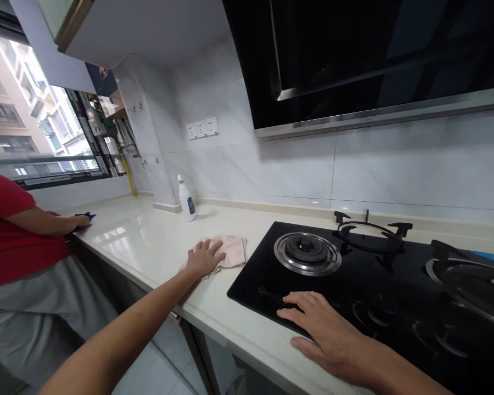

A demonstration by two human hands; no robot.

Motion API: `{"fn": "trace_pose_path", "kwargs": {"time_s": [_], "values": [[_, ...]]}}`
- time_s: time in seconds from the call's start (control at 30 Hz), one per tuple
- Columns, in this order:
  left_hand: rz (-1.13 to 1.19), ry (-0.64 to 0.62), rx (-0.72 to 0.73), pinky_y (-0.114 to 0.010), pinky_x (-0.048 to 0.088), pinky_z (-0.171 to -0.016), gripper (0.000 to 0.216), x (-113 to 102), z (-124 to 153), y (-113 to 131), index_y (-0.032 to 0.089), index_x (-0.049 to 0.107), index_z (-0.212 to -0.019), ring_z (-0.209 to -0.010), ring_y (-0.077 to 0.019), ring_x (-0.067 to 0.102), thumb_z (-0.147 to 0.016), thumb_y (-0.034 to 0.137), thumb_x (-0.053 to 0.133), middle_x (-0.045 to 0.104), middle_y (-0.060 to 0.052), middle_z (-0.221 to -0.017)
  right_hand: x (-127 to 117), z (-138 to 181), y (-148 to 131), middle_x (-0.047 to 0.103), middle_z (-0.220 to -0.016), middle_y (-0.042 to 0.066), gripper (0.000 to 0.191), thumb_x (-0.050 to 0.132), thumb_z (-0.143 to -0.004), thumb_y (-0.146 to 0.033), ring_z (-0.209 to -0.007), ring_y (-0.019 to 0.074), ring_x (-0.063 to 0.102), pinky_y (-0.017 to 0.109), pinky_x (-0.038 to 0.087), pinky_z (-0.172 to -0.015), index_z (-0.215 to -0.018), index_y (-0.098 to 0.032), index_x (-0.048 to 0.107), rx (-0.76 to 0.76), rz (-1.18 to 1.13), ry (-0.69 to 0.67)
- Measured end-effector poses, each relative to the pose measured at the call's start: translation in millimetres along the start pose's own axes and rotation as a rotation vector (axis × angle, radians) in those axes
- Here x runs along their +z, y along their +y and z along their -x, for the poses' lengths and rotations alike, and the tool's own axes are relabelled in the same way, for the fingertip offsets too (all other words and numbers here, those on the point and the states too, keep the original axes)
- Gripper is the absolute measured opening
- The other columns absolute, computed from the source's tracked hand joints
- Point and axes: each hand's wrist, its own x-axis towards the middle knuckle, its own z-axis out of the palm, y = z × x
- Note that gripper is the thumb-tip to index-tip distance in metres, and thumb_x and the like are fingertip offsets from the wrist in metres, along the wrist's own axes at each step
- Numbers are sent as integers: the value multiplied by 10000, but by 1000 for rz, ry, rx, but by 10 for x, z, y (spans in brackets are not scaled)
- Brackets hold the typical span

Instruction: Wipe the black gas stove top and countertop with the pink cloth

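A soft matt pink cloth (pixel 230 250) lies on the glossy pale stone-like countertop (pixel 148 241), beside the shiny black glass hob (pixel 379 307) with its bright metal burner ring (pixel 307 253) and a smooth white plastic bottle (pixel 187 199)

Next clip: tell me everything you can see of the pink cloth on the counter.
The cloth is pale pink, soft-looking fabric, loosely folded or bunched, with rumpled edges. It lies low on the cream countertop, just left of the black hob, and seems to stop short of touching it. The left hand rests palm-down on its near left part, fingers spread, hiding that part. Nothing else touches it. No print or stain can be made out.
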Motion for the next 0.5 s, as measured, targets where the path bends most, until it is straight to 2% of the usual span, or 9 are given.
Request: {"fn": "trace_pose_path", "kwargs": {"time_s": [0.17, 0.4, 0.5], "values": [[-16, 25, 21, -621, 344, -1078, 498, 1, 40, 213, 418, 488, -1478, -1416, -365, 381, -1006, 529, 375, 430, -104, -1563, 3, -8, 18, 431, -1535, 57, 489, 548, -971, -422, -1420, 268, 336, 538, 297, -1198, -1454, -348, 526, -37, -1, 29], [-47, 65, 148, -536, 412, -1035, 436, -42, 468, 549, 430, 531, -1438, -1382, -318, 415, -1043, 453, 346, 467, -71, -1540, 75, -10, 117, 437, -1510, 65, 468, 520, -985, -460, -1375, 270, 371, 550, 299, -1175, -1441, -359, 529, -98, 2, 72], [-40, 76, 166, -539, 429, -1017, 445, -100, 641, 646, 405, 525, -1451, -1366, -328, 430, -1042, 420, 348, 483, -90, -1526, 72, -12, 104, 454, -1490, 79, 468, 512, -988, -461, -1349, 271, 398, 548, 316, -1161, -1439, -341, 537, -116, 22, 91]]}}
